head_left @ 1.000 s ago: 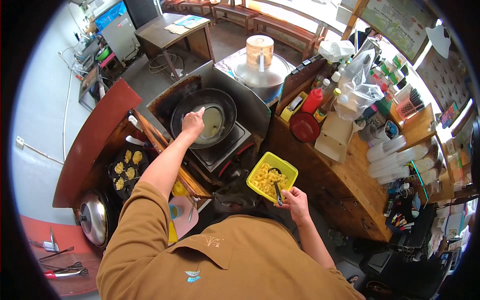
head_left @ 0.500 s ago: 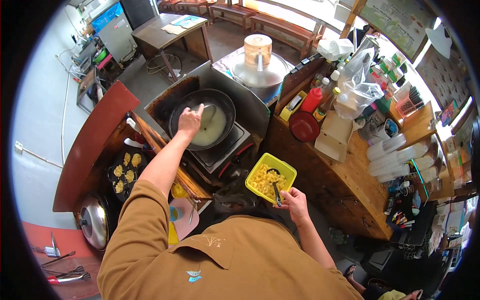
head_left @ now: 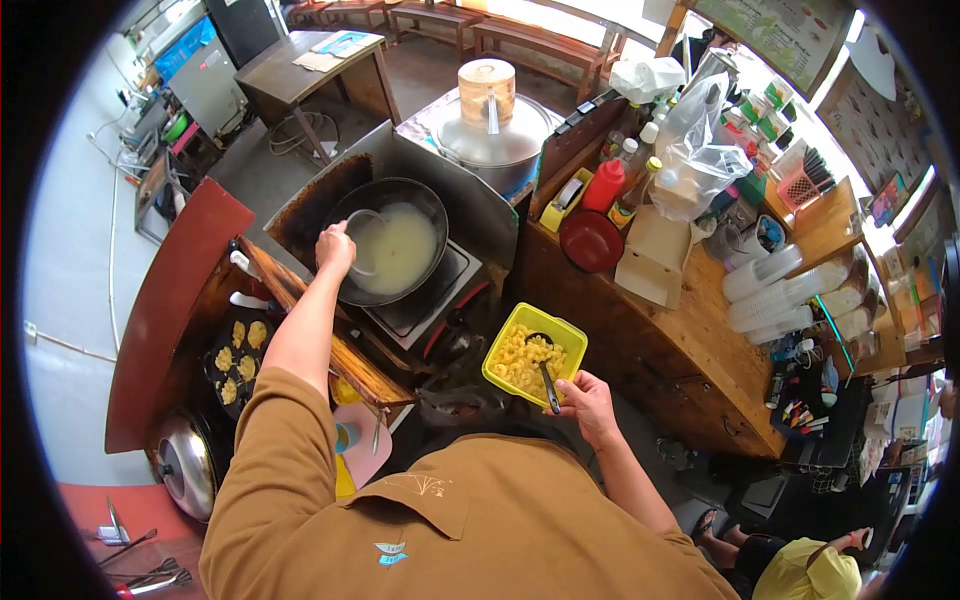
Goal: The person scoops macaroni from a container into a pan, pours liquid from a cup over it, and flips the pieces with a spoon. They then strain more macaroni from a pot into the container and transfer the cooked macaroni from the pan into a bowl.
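My left hand is closed at the left rim of a dark wok on a stove. It holds a utensil with a round head, which rests in pale, cloudy liquid. My right hand grips the near right corner of a yellow-green square container. Yellow curled pieces fill the container, and a black ladle leans in them, its handle near my right thumb.
At the left, a dark molded pan holds several yellow pieces. A large lidded pot stands behind the stove. The wooden counter at the right carries a red bowl, bottles and cups. A person in yellow is at the lower right.
My left hand has moved left and down to the wok's left side, with the utensil's head shifted left in the liquid. The view has shifted slightly; more of the other person shows.
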Demonstrator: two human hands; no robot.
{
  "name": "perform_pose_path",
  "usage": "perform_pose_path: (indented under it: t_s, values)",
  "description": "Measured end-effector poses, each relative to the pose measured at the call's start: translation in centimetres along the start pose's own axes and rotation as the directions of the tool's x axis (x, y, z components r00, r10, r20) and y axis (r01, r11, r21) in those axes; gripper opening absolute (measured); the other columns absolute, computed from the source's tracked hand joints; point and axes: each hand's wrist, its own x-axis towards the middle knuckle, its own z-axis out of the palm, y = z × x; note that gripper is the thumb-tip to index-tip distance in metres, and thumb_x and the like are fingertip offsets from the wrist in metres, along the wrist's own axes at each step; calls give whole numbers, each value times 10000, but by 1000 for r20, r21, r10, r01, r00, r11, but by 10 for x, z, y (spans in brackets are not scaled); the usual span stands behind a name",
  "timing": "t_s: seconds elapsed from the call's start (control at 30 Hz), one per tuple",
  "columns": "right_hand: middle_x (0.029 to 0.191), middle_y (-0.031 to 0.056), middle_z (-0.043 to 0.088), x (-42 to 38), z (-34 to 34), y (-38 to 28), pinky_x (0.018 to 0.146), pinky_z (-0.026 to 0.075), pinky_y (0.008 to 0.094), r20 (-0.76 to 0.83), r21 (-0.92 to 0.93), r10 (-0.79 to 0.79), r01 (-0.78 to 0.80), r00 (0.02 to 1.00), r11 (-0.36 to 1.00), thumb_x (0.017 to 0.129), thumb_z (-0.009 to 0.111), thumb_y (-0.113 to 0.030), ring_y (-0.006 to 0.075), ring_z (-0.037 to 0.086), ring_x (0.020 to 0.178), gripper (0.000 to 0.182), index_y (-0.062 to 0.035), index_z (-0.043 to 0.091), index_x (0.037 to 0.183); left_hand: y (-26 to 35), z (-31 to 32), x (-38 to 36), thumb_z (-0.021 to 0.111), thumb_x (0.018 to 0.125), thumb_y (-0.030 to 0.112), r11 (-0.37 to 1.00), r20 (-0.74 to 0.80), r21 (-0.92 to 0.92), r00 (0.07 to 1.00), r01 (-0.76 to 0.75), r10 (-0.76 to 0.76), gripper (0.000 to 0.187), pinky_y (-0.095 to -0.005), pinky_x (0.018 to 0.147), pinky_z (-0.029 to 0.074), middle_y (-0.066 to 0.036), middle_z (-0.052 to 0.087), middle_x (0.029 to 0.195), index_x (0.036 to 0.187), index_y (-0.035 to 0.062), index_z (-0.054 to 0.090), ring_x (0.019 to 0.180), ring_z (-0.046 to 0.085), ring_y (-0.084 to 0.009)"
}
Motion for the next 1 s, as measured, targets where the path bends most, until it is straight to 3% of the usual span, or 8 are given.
perform_pose_path:
  t_s: [0.1,0.17,0.23,0.27,0.43,0.53,0.67,1.0]
  values:
    - [839,77,687,0,0,2,589,619,307,-14,19,1,-1,1000,1000,940,694,-125,183,711,647,150,-29,591,887,11,2,-24,589,850,121,995,160,-88,987,46,-31,411,-477,946,532,-197,716,1101,1242,156,706,1078,670,-393]
    - [840,78,687,0,-1,6,585,616,306,-23,33,6,-5,1000,999,941,691,-124,183,711,647,152,-31,587,882,15,12,-29,628,839,114,993,102,-120,995,11,2,379,-445,834,580,-188,744,986,1203,145,732,920,734,-333]
    - [850,82,692,2,-4,7,577,609,300,-17,-7,32,-32,999,999,944,686,-125,181,709,643,150,-33,586,881,25,13,-30,642,842,92,898,294,-389,951,206,-91,354,-385,666,600,-152,745,807,1176,144,747,687,739,-233]
    - [850,82,692,4,-5,8,577,609,300,-18,-7,35,-35,999,999,944,686,-125,181,709,643,150,-33,586,881,28,16,-29,641,843,68,875,251,-451,966,175,-64,351,-332,546,573,-112,713,681,1165,147,755,536,683,-161]
    - [858,85,683,12,0,4,608,643,339,11,-31,27,-27,1000,999,942,677,-103,171,699,640,131,-33,588,875,44,-4,-34,648,852,103,889,208,-439,978,125,-35,344,-355,602,581,-122,718,699,1176,155,748,581,702,-185]
    - [853,84,684,17,4,4,604,642,338,14,-28,18,-17,1000,999,942,678,-106,168,698,637,133,-36,586,876,34,8,-25,653,847,169,952,118,-306,991,-19,57,392,-429,823,563,-216,726,880,1235,165,709,850,730,-341]
    - [848,82,684,20,8,1,601,639,331,23,-25,26,-25,999,999,942,681,-111,170,701,638,139,-38,583,876,41,1,-34,636,853,163,953,19,-275,991,-123,133,414,-480,843,549,-249,705,980,1264,164,688,917,698,-408]
    - [818,75,676,40,23,-3,561,605,294,32,-30,46,-45,998,999,949,684,-121,195,712,632,167,-42,568,858,59,-8,-60,614,886,153,953,-55,-238,982,-188,180,393,-494,821,546,-257,702,938,1274,137,674,904,690,-427]
